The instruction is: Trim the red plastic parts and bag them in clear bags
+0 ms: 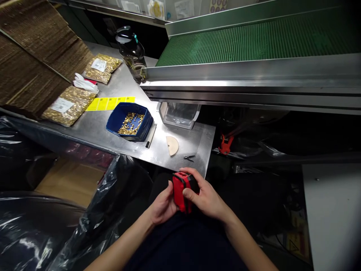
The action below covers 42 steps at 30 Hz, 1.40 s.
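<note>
Your right hand's fingers were clamped over the top of the red-and-black device, thumb on its face; your left hand closed on its other side, thumb upright against it. The device was between your palms above your lap, just off the near edge of the worktop. With nothing solid visible right beneath, a loosened grip could have dropped it. Lifting it forward without clearance might have caught that edge, or nudged the small dark tool or the pale half-disc beside it. Beyond, the blue bin of brass-coloured pieces could have spilled if bumped. The conveyor's metal frame limited reach upward and forward; loose black plastic crowded the left. The worktop's near corner gave the more open room.
</note>
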Tool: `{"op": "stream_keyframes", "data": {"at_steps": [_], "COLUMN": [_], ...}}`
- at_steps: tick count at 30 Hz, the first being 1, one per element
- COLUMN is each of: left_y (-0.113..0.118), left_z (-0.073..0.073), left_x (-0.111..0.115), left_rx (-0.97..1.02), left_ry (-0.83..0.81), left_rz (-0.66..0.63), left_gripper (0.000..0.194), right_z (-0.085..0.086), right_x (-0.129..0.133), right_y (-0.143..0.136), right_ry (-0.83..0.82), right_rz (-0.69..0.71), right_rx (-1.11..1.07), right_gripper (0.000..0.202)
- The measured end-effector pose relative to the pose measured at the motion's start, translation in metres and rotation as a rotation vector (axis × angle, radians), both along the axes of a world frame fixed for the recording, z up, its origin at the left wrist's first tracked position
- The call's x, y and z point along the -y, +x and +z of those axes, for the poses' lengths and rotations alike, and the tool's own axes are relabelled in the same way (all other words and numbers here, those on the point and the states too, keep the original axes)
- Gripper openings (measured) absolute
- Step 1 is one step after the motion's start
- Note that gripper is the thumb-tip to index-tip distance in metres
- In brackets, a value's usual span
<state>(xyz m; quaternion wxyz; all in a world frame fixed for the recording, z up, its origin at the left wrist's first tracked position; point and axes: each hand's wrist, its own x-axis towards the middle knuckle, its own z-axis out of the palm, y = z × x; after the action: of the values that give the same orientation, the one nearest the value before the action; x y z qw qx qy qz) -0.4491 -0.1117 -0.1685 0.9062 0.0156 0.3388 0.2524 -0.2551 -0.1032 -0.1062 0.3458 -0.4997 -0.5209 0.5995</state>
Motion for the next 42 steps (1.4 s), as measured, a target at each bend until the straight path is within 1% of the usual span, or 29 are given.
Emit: {"op": "stream_keyframes", "data": {"at_steps": [2,4,6,8,10,13,16,20,23,25,27,28,30,31,33,34,35,36,38,39,40,42], "left_y": [0.006,0.010,0.009,0.005,0.001,-0.002,0.002,0.010,0.014,0.013,0.010,0.009,0.006,0.005,0.004,0.004,0.005,0.005,0.005,0.005,0.005,0.006], "left_z": [0.004,0.010,0.017,0.026,0.035,0.047,0.056,0.063,0.066,0.066,0.065,0.064,0.064,0.065,0.066,0.067,0.068,0.069,0.069,0.069,0.069,0.070], "left_x": [0.002,0.001,-0.002,-0.005,-0.008,-0.012,-0.014,-0.012,-0.009,-0.007,-0.005,-0.004,-0.003,-0.003,-0.003,-0.004,-0.004,-0.005,-0.008,-0.009,-0.010,-0.012], "left_rx": [-0.105,-0.262,-0.444,-0.560,-0.568,-0.512,-0.519,-0.564,-0.575,-0.562,-0.469,-0.389,-0.231,-0.189,-0.194,-0.222,-0.253,-0.287,-0.383,-0.442,-0.499,-0.573], "left_ry": [0.114,0.272,0.438,0.543,0.614,0.710,0.674,0.599,0.538,0.526,0.498,0.470,0.416,0.411,0.442,0.465,0.493,0.533,0.660,0.738,0.812,0.913], "left_rz": [-0.097,-0.175,-0.214,-0.209,-0.186,-0.208,-0.236,-0.196,-0.147,-0.115,-0.125,-0.155,-0.235,-0.262,-0.262,-0.246,-0.229,-0.214,-0.196,-0.195,-0.198,-0.211], "left_gripper": [0.052,0.044,0.040,0.043,0.048,0.055,0.056,0.050,0.044,0.049,0.060,0.065,0.066,0.066,0.068,0.068,0.069,0.069,0.068,0.067,0.068,0.072], "right_z": [0.002,-0.001,-0.006,-0.012,-0.015,-0.017,-0.019,-0.022,-0.023,-0.023,-0.025,-0.026,-0.028,-0.029,-0.029,-0.028,-0.025,-0.022,-0.013,-0.008,-0.003,0.005], "right_x": [0.006,0.013,0.019,0.025,0.029,0.036,0.042,0.051,0.057,0.060,0.063,0.065,0.068,0.069,0.073,0.074,0.075,0.075,0.074,0.072,0.070,0.064], "right_y": [-0.001,-0.002,-0.003,-0.004,-0.004,-0.007,-0.010,-0.011,-0.009,-0.008,-0.008,-0.007,-0.005,-0.004,0.000,0.003,0.005,0.008,0.012,0.014,0.014,0.012], "right_ry": [-0.024,-0.040,-0.050,-0.056,-0.054,-0.050,-0.044,-0.029,0.017,0.084,0.151,0.184,0.252,0.289,0.331,0.319,0.286,0.236,0.110,0.056,0.013,-0.037], "right_rz": [-0.020,-0.043,-0.076,-0.119,-0.148,-0.174,-0.189,-0.186,-0.196,-0.216,-0.227,-0.225,-0.202,-0.178,-0.117,-0.096,-0.106,-0.150,-0.245,-0.256,-0.231,-0.130], "right_rx": [0.037,0.070,0.080,0.080,0.070,0.054,0.083,0.119,0.111,0.074,0.030,0.018,0.019,0.032,0.065,0.075,0.082,0.090,0.093,0.082,0.061,0.007], "right_gripper": [0.060,0.068,0.068,0.066,0.063,0.061,0.063,0.066,0.077,0.087,0.096,0.098,0.100,0.101,0.105,0.109,0.109,0.103,0.080,0.068,0.060,0.050]}}
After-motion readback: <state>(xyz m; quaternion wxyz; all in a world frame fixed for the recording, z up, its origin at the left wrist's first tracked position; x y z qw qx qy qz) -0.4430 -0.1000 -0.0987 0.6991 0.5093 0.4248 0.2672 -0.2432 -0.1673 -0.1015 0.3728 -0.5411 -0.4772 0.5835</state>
